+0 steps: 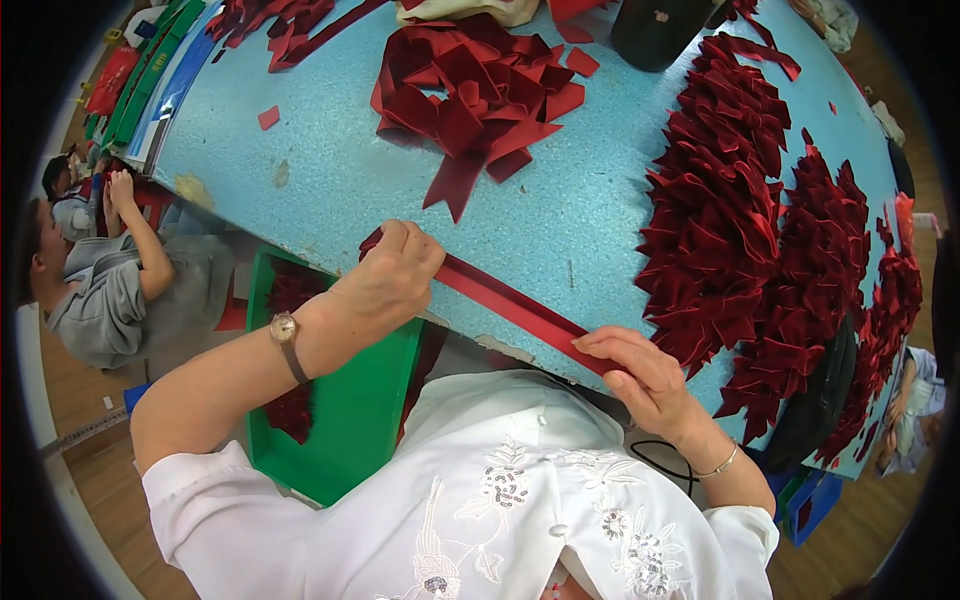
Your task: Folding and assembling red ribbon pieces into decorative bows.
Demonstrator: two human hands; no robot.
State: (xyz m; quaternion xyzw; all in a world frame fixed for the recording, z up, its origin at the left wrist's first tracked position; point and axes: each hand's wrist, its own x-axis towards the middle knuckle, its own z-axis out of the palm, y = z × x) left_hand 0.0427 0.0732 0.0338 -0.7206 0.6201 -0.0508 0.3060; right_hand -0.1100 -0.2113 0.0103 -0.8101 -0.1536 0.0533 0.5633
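Note:
A dark red velvet ribbon [512,312] stretches between my two hands along the near edge of the blue table [560,200]. My left hand [395,272] pinches its left end, where a short dark tip sticks out past the fingers. At the other end my right hand [640,378] is closed on the ribbon between thumb and fingers. The strip looks folded lengthwise, with a brighter red side facing me. Beyond the hands lies a loose tangle of red ribbon pieces [470,95], one forked tail pointing toward me.
Long heaps of gathered red ribbon bows [715,200] fill the table's right side. A black cylindrical container [655,32] stands at the back. Below the edge at left is a green bin [350,440] with red pieces inside. Another person [130,270] sits at far left.

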